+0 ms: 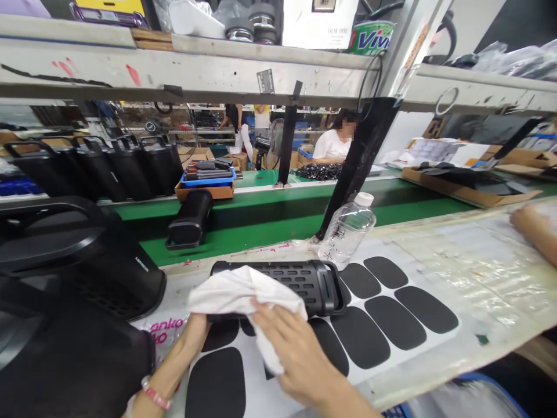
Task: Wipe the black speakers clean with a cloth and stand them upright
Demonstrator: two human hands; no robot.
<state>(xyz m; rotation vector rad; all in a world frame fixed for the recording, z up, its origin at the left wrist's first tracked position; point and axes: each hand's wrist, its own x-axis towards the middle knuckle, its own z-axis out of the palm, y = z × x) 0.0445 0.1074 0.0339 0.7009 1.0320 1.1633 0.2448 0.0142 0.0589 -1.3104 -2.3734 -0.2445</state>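
A black speaker housing [298, 281] with a slotted face and a handle at its right end lies on its side on the bench. White cloth [243, 290] drapes over its left half. My right hand [289, 342] presses on the cloth with its fingers together, and a fold of it hangs below the palm. My left hand [198, 332] is at the housing's left end, closed against it; the cloth and the housing hide most of its fingers. Beneath the housing spreads a white sheet of rounded black pads [363, 337].
Large black speakers [82, 261] crowd the left side. A clear bottle [348, 229] stands behind the housing, beside a slanted black post [361, 162]. Another black speaker [190, 217] lies on the green belt [243, 223]. Another person's hand [533, 226] is at the right edge.
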